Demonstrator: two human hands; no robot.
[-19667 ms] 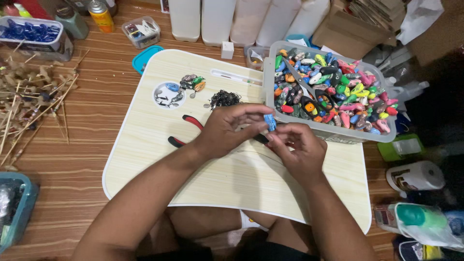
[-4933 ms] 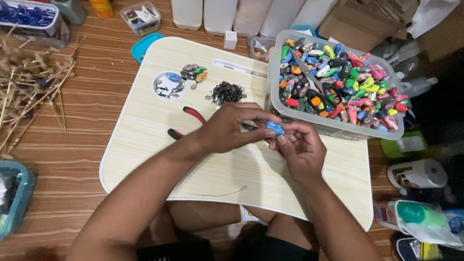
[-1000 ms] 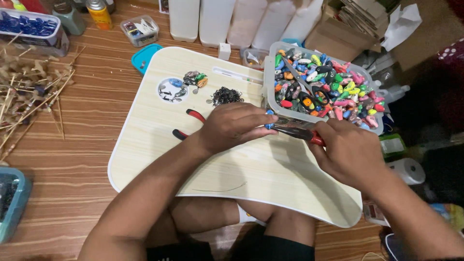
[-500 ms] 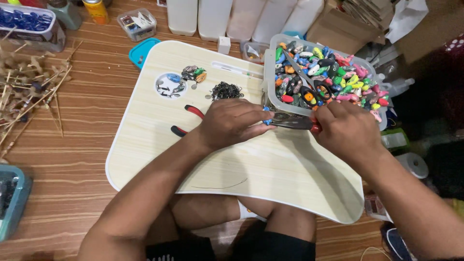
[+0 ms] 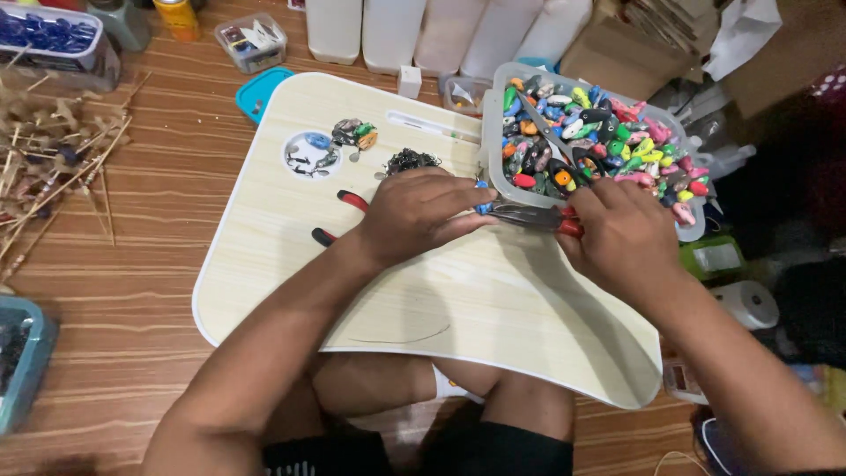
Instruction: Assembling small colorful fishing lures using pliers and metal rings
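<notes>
The left hand [image 5: 414,216] pinched a small blue piece [image 5: 483,208] at its fingertips, steadying it for the red-handled pliers [image 5: 533,217] gripped in the right hand [image 5: 621,234]. Both hands worked low over the table [image 5: 291,264], the tub of coloured pieces [image 5: 592,132] just beyond them within reach

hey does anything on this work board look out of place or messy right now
Mostly tidy. One thing stands out: a loose, thin dark wire lies alone near the lap board's front edge, apart from the other supplies. The left hand and right hand work with pliers beside the bin.
</notes>
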